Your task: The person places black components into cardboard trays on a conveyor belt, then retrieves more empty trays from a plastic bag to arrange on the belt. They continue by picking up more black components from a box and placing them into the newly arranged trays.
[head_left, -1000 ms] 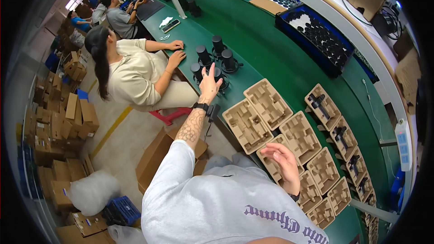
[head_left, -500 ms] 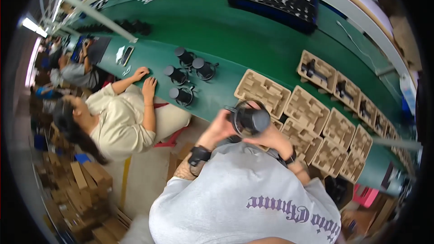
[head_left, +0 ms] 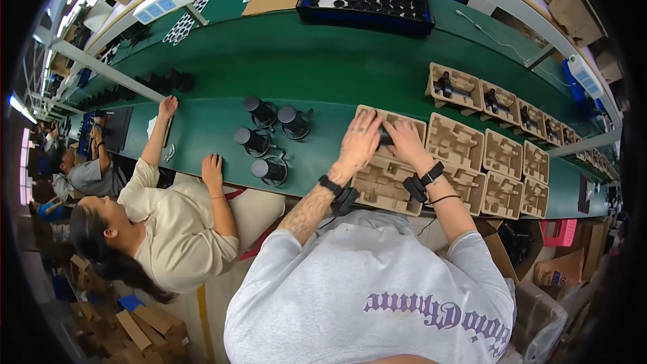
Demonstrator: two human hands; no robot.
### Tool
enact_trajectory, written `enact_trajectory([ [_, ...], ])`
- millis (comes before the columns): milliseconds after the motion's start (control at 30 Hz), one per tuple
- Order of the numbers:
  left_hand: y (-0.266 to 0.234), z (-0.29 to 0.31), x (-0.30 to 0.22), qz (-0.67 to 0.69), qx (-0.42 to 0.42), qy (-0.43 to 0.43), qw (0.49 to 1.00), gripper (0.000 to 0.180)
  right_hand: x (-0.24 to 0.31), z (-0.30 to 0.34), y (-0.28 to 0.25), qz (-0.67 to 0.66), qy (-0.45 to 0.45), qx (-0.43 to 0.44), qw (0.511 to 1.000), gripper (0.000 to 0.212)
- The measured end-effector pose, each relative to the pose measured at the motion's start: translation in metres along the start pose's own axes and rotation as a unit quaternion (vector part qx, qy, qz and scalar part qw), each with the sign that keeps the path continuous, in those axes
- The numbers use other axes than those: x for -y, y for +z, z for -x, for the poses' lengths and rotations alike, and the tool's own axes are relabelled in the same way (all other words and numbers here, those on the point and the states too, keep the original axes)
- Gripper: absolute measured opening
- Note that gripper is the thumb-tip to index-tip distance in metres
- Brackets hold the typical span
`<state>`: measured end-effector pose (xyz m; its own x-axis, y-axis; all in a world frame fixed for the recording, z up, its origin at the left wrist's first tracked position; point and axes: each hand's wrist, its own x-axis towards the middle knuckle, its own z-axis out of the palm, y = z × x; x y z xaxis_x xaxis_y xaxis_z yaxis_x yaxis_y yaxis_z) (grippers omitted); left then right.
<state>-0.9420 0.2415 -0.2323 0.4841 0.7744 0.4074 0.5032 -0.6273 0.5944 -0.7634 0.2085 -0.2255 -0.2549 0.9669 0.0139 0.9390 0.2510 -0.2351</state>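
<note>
My left hand (head_left: pixel 360 143) and my right hand (head_left: pixel 404 141) are both down in the far left moulded-pulp tray (head_left: pixel 421 128). Between them sits a black-topped jug (head_left: pixel 385 136); only a small dark part of it shows, and my fingers cover the rest. Both hands are closed round it, the left over its near left side, the right on the other side. To the left stand several similar jugs with black tops and side handles, among them a far one (head_left: pixel 258 109), a right one (head_left: pixel 294 121) and a near one (head_left: pixel 269 170).
More pulp trays (head_left: pixel 455 140) stand in rows to the right. Further trays (head_left: pixel 453 86) with black parts line the back. A blue crate (head_left: pixel 364 3) of black round pieces lies beyond. A co-worker in a beige shirt (head_left: pixel 178 229) sits at my left by the green bench (head_left: pixel 202 121).
My hands have gone from holding the jug near my chest to setting it in the far left tray. The co-worker's far hand has reached out over the bench.
</note>
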Motion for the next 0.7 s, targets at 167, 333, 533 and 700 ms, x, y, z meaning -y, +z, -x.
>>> enact_trajectory([
  [167,0.016,-0.001,0.014,-0.078,0.034,0.075,0.994,0.047,0.009,-0.004,-0.001,0.033,0.062,0.024,0.997,0.051],
  [333,0.007,0.000,0.029,-0.069,0.130,0.129,0.981,0.059,0.016,-0.025,-0.014,-0.109,0.076,-0.010,0.991,0.030],
  [533,0.026,0.039,0.041,-0.091,0.055,0.149,0.983,0.050,0.013,-0.020,0.020,-0.187,0.080,-0.028,0.979,0.040],
  [700,-0.037,0.036,0.012,0.017,-0.005,-0.068,0.998,0.036,0.109,-0.058,-0.062,-0.174,-0.012,-0.117,0.978,0.044],
])
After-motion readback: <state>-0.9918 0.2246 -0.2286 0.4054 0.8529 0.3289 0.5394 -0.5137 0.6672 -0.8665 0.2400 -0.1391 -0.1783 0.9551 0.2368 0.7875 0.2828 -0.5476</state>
